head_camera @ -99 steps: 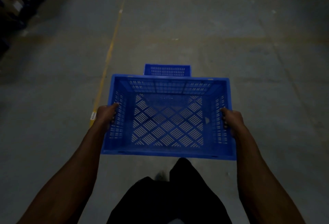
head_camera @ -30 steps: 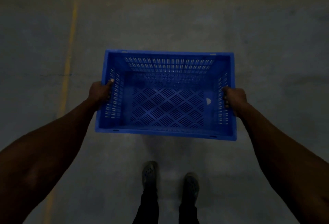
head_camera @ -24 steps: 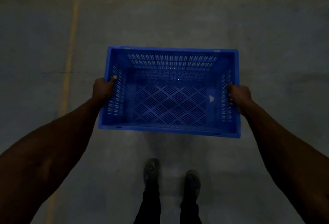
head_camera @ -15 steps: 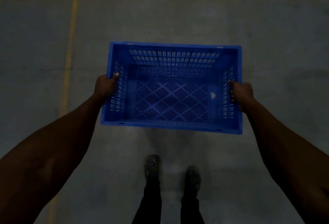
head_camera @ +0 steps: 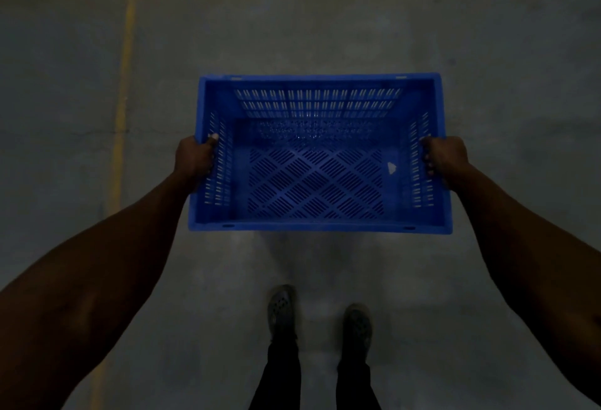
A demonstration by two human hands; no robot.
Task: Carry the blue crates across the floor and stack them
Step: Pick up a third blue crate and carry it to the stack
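A blue slotted plastic crate (head_camera: 320, 225) hangs in front of me, level and open side up, with nothing inside but a small white mark on its floor. My left hand (head_camera: 194, 158) grips its left short wall, thumb over the rim. My right hand (head_camera: 444, 157) grips the right short wall the same way. Through the slotted floor and far wall I make out more blue slotted plastic directly beneath, probably a second crate, mostly hidden by the one I hold.
Bare grey concrete floor (head_camera: 504, 51) lies all around in dim light. A yellow painted line (head_camera: 125, 77) runs away from me on the left. My two shoes (head_camera: 281, 310) stand just behind the crate.
Over the last second the crate has slid slightly forward and right in my hands' unchanged grip. Earlier I was walking toward a crate on the floor ahead; now I stand still.
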